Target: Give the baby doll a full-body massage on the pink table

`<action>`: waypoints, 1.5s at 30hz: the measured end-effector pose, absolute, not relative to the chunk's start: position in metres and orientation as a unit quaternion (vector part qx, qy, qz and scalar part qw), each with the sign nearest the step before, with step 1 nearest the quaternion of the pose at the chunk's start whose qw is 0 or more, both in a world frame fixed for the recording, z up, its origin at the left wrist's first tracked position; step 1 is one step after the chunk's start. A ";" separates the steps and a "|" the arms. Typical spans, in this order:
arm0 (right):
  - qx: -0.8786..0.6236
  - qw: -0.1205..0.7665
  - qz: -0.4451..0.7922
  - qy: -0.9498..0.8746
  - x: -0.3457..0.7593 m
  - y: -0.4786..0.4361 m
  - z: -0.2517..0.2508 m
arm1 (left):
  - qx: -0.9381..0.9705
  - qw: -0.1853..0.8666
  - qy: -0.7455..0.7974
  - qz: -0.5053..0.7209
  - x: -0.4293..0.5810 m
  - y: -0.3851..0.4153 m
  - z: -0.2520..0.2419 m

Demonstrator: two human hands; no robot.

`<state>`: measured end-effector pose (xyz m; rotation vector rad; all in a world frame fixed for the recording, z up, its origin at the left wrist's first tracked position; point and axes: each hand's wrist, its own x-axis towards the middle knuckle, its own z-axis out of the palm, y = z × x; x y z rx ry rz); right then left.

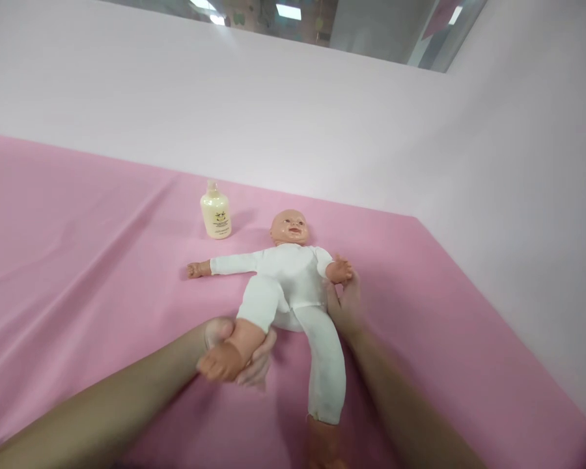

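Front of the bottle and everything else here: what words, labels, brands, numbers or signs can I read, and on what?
Pale yellow bottle: small dark emblem with lines of print below it, too small and blurred to read.
Baby doll: no lettering visible.
Pink cover: none visible.
So, nothing I can quote.

No legible wording. Cream bottle (209, 218), between 9 and 10 o'clock from view's centre: dark emblem (220, 216) on front, several short lines of print (221, 229) at emblem's 6 o'clock, letters too small to read.
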<state>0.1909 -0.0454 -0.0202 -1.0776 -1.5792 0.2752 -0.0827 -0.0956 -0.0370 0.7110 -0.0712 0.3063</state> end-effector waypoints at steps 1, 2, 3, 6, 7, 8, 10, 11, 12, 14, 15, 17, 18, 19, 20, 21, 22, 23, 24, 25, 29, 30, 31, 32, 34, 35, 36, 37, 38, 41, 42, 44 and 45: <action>-0.451 0.547 0.102 -0.698 0.190 -0.048 -0.019 | 0.375 0.914 -0.053 0.147 -0.077 -0.084 -0.031; -0.444 0.530 0.087 -0.717 0.189 -0.050 -0.019 | 0.375 0.911 -0.046 0.166 -0.073 -0.075 -0.027; -0.437 0.518 0.073 -0.731 0.189 -0.052 -0.018 | 0.365 0.913 -0.035 0.179 -0.070 -0.068 -0.023; -0.413 0.489 0.014 -0.768 0.188 -0.053 -0.016 | 0.320 0.922 0.019 0.217 -0.067 -0.061 -0.019; -0.403 0.476 -0.006 -0.782 0.187 -0.052 -0.015 | 0.309 0.924 0.032 0.222 -0.067 -0.062 -0.019; -0.395 0.459 -0.023 -0.796 0.187 -0.052 -0.015 | 0.301 0.925 0.043 0.227 -0.067 -0.064 -0.019; -0.387 0.418 -0.041 -0.821 0.186 -0.051 -0.014 | 0.290 0.926 0.061 0.235 -0.067 -0.066 -0.019; -0.389 0.399 -0.044 -0.829 0.185 -0.051 -0.013 | 0.286 0.925 0.068 0.239 -0.066 -0.067 -0.019; -0.392 0.386 -0.044 -0.834 0.185 -0.051 -0.012 | 0.284 0.925 0.074 0.241 -0.065 -0.067 -0.018; -0.397 0.372 -0.035 -0.838 0.184 -0.052 -0.010 | 0.283 0.924 0.084 0.244 -0.064 -0.066 -0.017; -0.399 0.371 -0.028 -0.838 0.184 -0.053 -0.010 | 0.284 0.923 0.088 0.245 -0.063 -0.066 -0.017; -0.402 0.372 -0.018 -0.837 0.184 -0.054 -0.009 | 0.287 0.922 0.092 0.241 -0.063 -0.064 -0.016; -0.403 0.371 -0.016 -0.836 0.184 -0.054 -0.008 | 0.289 0.922 0.093 0.239 -0.064 -0.064 -0.016; -0.404 0.371 -0.017 -0.836 0.184 -0.054 -0.008 | 0.291 0.923 0.092 0.236 -0.064 -0.063 -0.016; -0.404 0.370 -0.020 -0.836 0.183 -0.054 -0.008 | 0.293 0.923 0.090 0.233 -0.065 -0.063 -0.017; -0.403 0.370 -0.023 -0.837 0.183 -0.054 -0.007 | 0.296 0.923 0.087 0.231 -0.065 -0.063 -0.017; -0.401 0.370 -0.026 -0.838 0.183 -0.055 -0.007 | 0.298 0.923 0.084 0.230 -0.066 -0.063 -0.018; -0.399 0.371 -0.028 -0.838 0.182 -0.055 -0.007 | 0.302 0.922 0.079 0.227 -0.066 -0.063 -0.019; -0.397 0.373 -0.030 -0.838 0.182 -0.055 -0.006 | 0.307 0.922 0.074 0.222 -0.066 -0.063 -0.019; -0.395 0.374 -0.031 -0.838 0.182 -0.055 -0.006 | 0.314 0.922 0.067 0.215 -0.067 -0.063 -0.020; -0.388 0.394 -0.012 -0.833 0.182 -0.055 -0.008 | 0.345 0.917 0.040 0.195 -0.067 -0.064 -0.020; -0.388 0.402 0.003 -0.829 0.183 -0.055 -0.009 | 0.356 0.914 0.033 0.194 -0.068 -0.065 -0.020; -0.392 0.415 0.021 -0.821 0.183 -0.055 -0.010 | 0.368 0.910 0.026 0.192 -0.068 -0.066 -0.020; -0.398 0.432 0.043 -0.808 0.183 -0.054 -0.011 | 0.380 0.906 0.017 0.187 -0.068 -0.067 -0.021; -0.421 0.478 0.099 -0.764 0.184 -0.053 -0.012 | 0.405 0.898 -0.013 0.170 -0.068 -0.069 -0.021; -0.433 0.506 0.135 -0.734 0.184 -0.052 -0.013 | 0.416 0.895 -0.038 0.155 -0.067 -0.070 -0.022; -0.443 0.536 0.173 -0.698 0.185 -0.050 -0.012 | 0.427 0.892 -0.071 0.130 -0.066 -0.070 -0.022; -0.450 0.566 0.212 -0.657 0.186 -0.048 -0.012 | 0.438 0.888 -0.108 0.092 -0.065 -0.071 -0.021; -0.455 0.597 0.247 -0.613 0.187 -0.045 -0.011 | 0.450 0.880 -0.147 0.041 -0.063 -0.072 -0.021; -0.462 0.685 0.302 -0.476 0.196 -0.035 -0.010 | 0.459 0.855 -0.209 -0.118 -0.057 -0.074 -0.017; -0.464 0.706 0.312 -0.434 0.200 -0.032 -0.010 | 0.456 0.852 -0.207 -0.150 -0.055 -0.075 -0.017; -0.465 0.734 0.346 -0.354 0.210 -0.024 -0.013 | 0.445 0.852 -0.198 -0.189 -0.052 -0.077 -0.017; -0.463 0.742 0.373 -0.309 0.215 -0.021 -0.015 | 0.443 0.851 -0.197 -0.202 -0.051 -0.078 -0.018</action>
